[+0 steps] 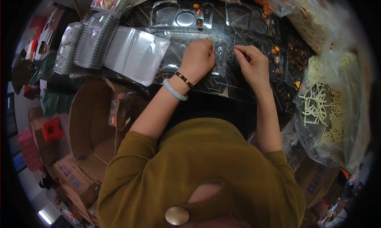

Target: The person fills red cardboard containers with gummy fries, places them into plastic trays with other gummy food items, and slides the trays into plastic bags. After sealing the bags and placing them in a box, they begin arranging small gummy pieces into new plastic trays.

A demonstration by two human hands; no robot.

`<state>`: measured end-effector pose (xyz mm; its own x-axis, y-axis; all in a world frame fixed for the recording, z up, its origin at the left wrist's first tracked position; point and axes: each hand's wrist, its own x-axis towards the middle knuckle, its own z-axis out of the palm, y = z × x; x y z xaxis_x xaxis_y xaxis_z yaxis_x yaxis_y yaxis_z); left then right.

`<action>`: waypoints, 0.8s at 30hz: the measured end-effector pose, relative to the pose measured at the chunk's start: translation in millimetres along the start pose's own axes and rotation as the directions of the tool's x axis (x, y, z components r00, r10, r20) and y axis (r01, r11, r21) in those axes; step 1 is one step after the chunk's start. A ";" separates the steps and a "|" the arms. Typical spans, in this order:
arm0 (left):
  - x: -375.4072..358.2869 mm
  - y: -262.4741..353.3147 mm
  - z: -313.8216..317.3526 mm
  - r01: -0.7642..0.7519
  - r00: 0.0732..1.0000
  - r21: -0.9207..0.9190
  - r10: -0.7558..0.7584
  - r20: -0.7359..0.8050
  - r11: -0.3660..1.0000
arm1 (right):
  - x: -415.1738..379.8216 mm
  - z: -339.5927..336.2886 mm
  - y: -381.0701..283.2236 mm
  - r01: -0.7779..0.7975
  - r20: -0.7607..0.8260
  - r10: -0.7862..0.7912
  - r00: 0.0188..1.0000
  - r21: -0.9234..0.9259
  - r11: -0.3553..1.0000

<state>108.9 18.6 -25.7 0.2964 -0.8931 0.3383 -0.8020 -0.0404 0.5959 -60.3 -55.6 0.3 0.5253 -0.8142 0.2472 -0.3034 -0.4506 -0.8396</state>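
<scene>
Clear plastic trays with moulded compartments lie on the dark printed table covering. Over the near middle tray (170, 56) is my left hand (199, 55), its fingers curled closed; a bit of orange shows at the fingertips, too small to name. My right hand (254, 63) is between that tray and the near right tray (281, 53), thumb and index finger close together, and what they hold, if anything, is too small to make out. Small orange pieces (275, 50) sit in the near right tray. The far middle tray (168, 14) holds small orange and brown pieces.
Stacked clear lids (96, 39) and flat clear bags (135, 53) lie at the left. An open bag of pale sticks (315, 105) stands at the right, with dark brown pieces (297, 55) nearby. A large cardboard box (89, 121) is below left.
</scene>
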 end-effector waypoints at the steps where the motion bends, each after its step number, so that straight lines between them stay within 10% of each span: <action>1: -2.4 -2.4 5.5 -0.037 0.999 0.047 0.038 -0.021 0.998 | -0.1 4.2 -0.7 0.025 0.001 -0.025 1.000 -0.013 1.000; 12: -15.8 -17.3 -8.1 0.356 0.934 -0.450 -0.302 0.189 0.819 | 10.0 39.5 -4.3 0.305 0.190 -0.249 0.950 -0.389 0.869; 24: -7.4 -13.4 -15.2 0.460 0.885 -0.524 -0.320 0.338 0.717 | 9.8 37.1 -5.3 0.075 0.159 -0.077 0.984 0.017 0.997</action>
<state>125.4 32.5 -25.1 0.3438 -0.9288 -0.1381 -0.1665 -0.2050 0.9645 -24.0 -47.6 -10.7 0.6669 -0.7085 0.2308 -0.2493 -0.5041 -0.8269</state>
